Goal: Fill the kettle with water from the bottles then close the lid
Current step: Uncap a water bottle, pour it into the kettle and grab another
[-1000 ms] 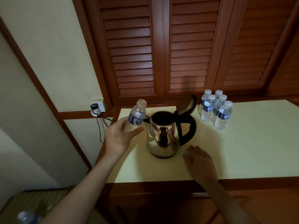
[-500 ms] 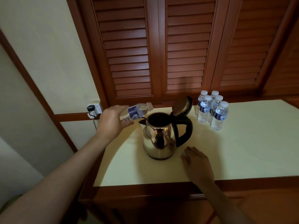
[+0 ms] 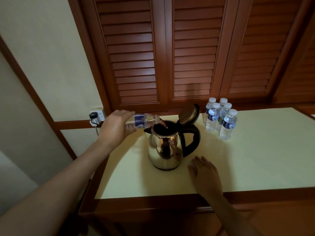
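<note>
- Stainless-steel kettle [image 3: 164,147] stands on the pale counter [image 3: 255,159], its lid [image 3: 188,114] hinged up and open, black handle to the right.
- Left hand [image 3: 117,127] has its fingers wrapped round a small water bottle [image 3: 143,120], tipped almost level with its mouth over the kettle's opening; water runs in.
- Right hand [image 3: 205,174] lies flat on the counter just right of the kettle's base, fingers loosely spread, holding nothing.
- Five capped bottles [image 3: 219,119] stand grouped right of the kettle.
</note>
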